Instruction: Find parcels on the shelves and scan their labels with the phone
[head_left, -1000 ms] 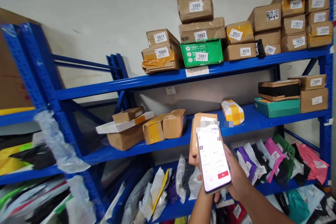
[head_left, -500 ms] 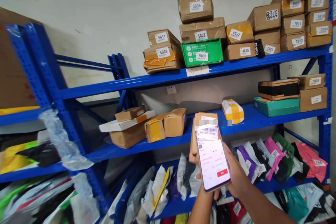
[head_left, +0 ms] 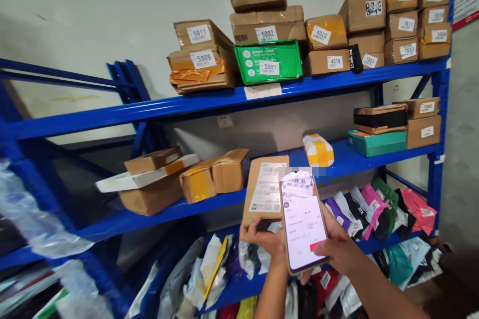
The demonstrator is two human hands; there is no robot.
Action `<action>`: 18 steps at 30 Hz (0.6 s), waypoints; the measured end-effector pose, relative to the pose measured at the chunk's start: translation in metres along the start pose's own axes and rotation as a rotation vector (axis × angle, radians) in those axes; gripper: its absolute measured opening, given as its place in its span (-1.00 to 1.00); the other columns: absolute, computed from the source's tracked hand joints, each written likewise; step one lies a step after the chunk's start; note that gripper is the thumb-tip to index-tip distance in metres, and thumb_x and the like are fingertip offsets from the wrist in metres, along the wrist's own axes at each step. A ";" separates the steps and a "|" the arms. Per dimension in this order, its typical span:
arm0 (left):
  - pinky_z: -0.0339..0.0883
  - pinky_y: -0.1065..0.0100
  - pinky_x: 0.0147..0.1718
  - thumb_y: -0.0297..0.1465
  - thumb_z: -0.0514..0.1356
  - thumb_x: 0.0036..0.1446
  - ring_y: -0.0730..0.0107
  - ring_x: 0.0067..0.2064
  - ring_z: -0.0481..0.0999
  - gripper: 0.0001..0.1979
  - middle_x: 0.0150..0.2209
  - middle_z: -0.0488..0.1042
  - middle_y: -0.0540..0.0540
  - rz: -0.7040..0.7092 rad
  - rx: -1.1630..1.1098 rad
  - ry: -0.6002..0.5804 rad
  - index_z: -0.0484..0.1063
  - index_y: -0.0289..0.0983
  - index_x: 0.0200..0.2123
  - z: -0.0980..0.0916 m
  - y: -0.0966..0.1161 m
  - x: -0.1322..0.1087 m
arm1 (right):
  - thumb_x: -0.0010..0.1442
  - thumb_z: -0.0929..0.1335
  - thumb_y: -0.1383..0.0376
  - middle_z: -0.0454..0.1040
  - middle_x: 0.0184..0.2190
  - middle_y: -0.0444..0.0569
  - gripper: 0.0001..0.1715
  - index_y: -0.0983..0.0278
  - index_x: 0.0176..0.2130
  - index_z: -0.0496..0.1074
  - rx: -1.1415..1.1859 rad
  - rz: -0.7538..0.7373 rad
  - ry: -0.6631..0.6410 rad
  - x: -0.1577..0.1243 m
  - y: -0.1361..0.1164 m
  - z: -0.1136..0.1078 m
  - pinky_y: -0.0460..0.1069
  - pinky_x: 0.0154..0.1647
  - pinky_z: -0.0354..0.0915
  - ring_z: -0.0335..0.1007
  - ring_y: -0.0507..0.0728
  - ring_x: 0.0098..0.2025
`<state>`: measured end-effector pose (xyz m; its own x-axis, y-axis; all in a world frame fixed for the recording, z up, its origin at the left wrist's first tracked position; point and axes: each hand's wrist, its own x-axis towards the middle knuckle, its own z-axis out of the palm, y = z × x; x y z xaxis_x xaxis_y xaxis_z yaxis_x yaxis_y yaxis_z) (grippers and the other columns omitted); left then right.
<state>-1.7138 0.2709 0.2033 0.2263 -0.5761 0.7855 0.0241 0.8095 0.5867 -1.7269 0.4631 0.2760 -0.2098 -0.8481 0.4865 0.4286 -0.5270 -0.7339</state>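
My right hand (head_left: 333,241) is wrapped round a smartphone (head_left: 303,229), its thumb resting on the red button low on the lit screen. The screen shows a barcode label and lines of text. Just left of the phone, my left hand (head_left: 264,237) grips the lower end of a brown cardboard box (head_left: 247,209). A white shipping label (head_left: 265,187) covers much of the box's upper face. The phone overlaps the box's right side and hides part of my left hand.
Blue shelving (head_left: 179,104) stands ahead against a wall. Numbered cartons, among them a green box (head_left: 267,62), fill its upper shelf. A yellow-checked parcel (head_left: 318,150), a teal box (head_left: 377,143) and brown cartons (head_left: 194,179) sit mid-level. Bagged parcels (head_left: 374,209) line the lower shelf.
The box has shifted left from behind the phone, baring its label. My right thumb has moved onto the red button. The view has turned rightward.
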 end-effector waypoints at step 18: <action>0.41 -0.16 -0.05 -0.12 0.39 -0.26 -0.12 0.10 0.31 -0.27 0.09 0.08 -0.21 0.306 -0.163 -0.030 0.02 -0.05 -0.09 0.077 0.121 -0.003 | -0.12 0.56 0.28 0.52 0.10 0.20 0.40 0.11 0.43 -0.26 -0.031 -0.251 0.394 -0.091 -0.059 -0.085 0.04 -0.51 0.48 0.56 0.44 -0.04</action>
<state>-1.7863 0.3618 0.2870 0.2185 -0.3049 0.9270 0.1149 0.9514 0.2858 -1.8077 0.5661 0.2345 -0.6242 -0.6470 0.4380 0.2963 -0.7147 -0.6335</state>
